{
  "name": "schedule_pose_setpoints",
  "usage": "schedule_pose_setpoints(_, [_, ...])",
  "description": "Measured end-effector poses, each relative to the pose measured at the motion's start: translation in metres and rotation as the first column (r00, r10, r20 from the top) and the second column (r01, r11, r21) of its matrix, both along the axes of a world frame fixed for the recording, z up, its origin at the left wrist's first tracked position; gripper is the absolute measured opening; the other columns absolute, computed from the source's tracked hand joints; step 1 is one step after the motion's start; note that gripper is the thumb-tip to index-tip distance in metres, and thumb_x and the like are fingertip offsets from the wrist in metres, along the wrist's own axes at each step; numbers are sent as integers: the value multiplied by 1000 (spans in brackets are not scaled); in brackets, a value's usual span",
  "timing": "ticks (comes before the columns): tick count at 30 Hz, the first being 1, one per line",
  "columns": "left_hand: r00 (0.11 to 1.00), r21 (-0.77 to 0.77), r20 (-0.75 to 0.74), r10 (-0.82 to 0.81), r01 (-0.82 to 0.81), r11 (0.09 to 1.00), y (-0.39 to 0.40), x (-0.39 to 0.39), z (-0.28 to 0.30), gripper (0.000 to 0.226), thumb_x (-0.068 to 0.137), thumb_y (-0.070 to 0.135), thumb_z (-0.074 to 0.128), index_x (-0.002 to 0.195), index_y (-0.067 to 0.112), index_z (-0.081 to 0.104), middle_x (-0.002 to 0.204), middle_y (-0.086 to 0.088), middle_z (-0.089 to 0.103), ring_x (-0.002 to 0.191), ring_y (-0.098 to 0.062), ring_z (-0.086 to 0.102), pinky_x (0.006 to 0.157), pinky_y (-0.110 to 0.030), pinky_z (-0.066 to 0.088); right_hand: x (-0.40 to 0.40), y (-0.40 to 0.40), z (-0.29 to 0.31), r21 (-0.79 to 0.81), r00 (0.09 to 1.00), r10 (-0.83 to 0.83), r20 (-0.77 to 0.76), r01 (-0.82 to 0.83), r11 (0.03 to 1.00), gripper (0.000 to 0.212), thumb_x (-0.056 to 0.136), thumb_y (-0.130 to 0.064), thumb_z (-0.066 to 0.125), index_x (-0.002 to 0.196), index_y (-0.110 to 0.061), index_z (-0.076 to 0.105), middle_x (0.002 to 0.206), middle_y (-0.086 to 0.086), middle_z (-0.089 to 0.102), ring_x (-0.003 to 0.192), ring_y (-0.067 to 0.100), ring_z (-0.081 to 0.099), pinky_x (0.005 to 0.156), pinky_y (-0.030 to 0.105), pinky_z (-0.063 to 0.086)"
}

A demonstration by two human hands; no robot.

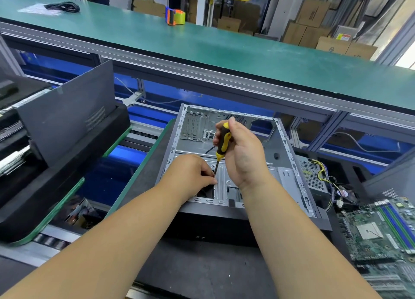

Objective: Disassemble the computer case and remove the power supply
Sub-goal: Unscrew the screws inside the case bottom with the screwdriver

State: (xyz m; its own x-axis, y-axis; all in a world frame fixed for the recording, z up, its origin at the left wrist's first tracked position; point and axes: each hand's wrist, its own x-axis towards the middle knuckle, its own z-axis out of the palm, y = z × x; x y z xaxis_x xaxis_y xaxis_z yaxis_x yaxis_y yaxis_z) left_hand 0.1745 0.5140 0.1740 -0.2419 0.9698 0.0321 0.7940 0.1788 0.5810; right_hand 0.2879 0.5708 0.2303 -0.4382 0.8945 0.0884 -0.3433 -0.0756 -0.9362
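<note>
Head view: right grip point(241, 151) clenches the screwdriver point(223, 144) upright over the case point(289, 155); left grip point(193, 175) pinches at its tip. A slip could jab those fingers. Power supply point(313, 175) sits right, outside.

Bright, even overhead light; soft shadows; wide-angle bending at the edges; corners perhaps slightly blurred.

An electronics disassembly line in a factory or warehouse. Long green-topped desk point(224, 49) on aluminium framing across the far side, roller conveyor point(51, 240) carrying padded trays at left, stacked cardboard boxes point(312, 22) far right, bare motherboard point(381, 229) near right, tape dispenser point(175, 17).
</note>
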Motion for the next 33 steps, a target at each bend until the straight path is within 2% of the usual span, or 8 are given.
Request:
schedule_pose_setpoints(6, [1000, 6, -14, -5, 5, 1000, 1, -1, -1, 11, 75, 44, 77, 81, 35, 78, 75, 14, 70, 71, 0, 60, 58, -12, 40, -5, -1, -7, 18, 997, -10, -75, 11, 1000, 28, 105, -31, 35, 87, -18, 52, 67, -2, 56, 60, 13, 46, 62, 25, 39])
schedule_pose_setpoints(9, [1000, -1, -21, -2, 2, 1000, 1, -1, -1, 11, 75, 46, 77, 80, 37, 77, 75, 14, 70, 70, 0, 60, 56, -11, 38, -5, 1, -8, 6, 993, 41, -111, -40, 999, 28, 96, -43, 43, 87, -17, 50, 66, -2, 54, 59, 12, 44, 58, 22, 39])
schedule_pose_setpoints(12, [1000, 10, -9, 4, -4, 1000, 1, 0, -1, 11, 74, 45, 78, 79, 36, 77, 74, 15, 70, 69, 2, 60, 54, -9, 35, -2, 3, -8, 41, 998, 37, -54, -34, 999, 22, 95, -37, 50, 85, -17, 47, 67, -3, 56, 59, 13, 45, 59, 22, 39])
schedule_pose_setpoints(15, [1000, 18, -13, -6, 7, 1000, 0, 0, 0, 12, 74, 45, 78, 80, 35, 78, 76, 15, 70, 72, 0, 60, 57, -9, 35, 1, 5, -6, 34, 999, 36, -27, -35, 999, 21, 101, -30, 46, 86, -16, 48, 71, -2, 59, 60, 14, 50, 63, 26, 41])
schedule_pose_setpoints(18, [1000, 20, -11, -18, 18, 1000, 0, 0, 1, 13, 75, 43, 78, 82, 33, 78, 76, 14, 69, 74, -3, 61, 60, -11, 38, 3, 5, -2, 8, 1000, 30, 8, -30, 1000, 26, 104, -27, 45, 86, -14, 58, 74, -3, 62, 65, 14, 56, 70, 31, 43])
schedule_pose_setpoints(23, [1000, 15, -11, -12, 12, 1000, 0, 0, 1, 12, 76, 42, 78, 84, 33, 78, 73, 17, 64, 75, -3, 59, 59, -11, 36, 2, 3, 3, -2, 1000, 23, 1, -23, 1000, 36, 105, -23, 40, 82, -10, 64, 70, -2, 62, 64, 15, 54, 67, 28, 44])
schedule_pose_setpoints(29, [999, 12, -26, -22, 23, 1000, 0, 0, 1, 11, 77, 43, 77, 83, 33, 78, 76, 14, 68, 74, -3, 60, 58, -14, 38, -5, -1, -5, 5, 998, 41, -52, -41, 999, 39, 107, -36, 31, 92, -10, 56, 65, 0, 49, 60, 12, 42, 60, 24, 36])
schedule_pose_setpoints(33, [1000, 9, -21, -13, 13, 1000, 0, -1, 0, 12, 76, 43, 77, 83, 33, 78, 78, 15, 69, 76, -2, 61, 61, -15, 41, -3, -3, -5, 58, 996, 76, -41, -74, 996, 22, 95, -37, 46, 88, -17, 46, 66, -3, 52, 60, 11, 44, 60, 22, 38])
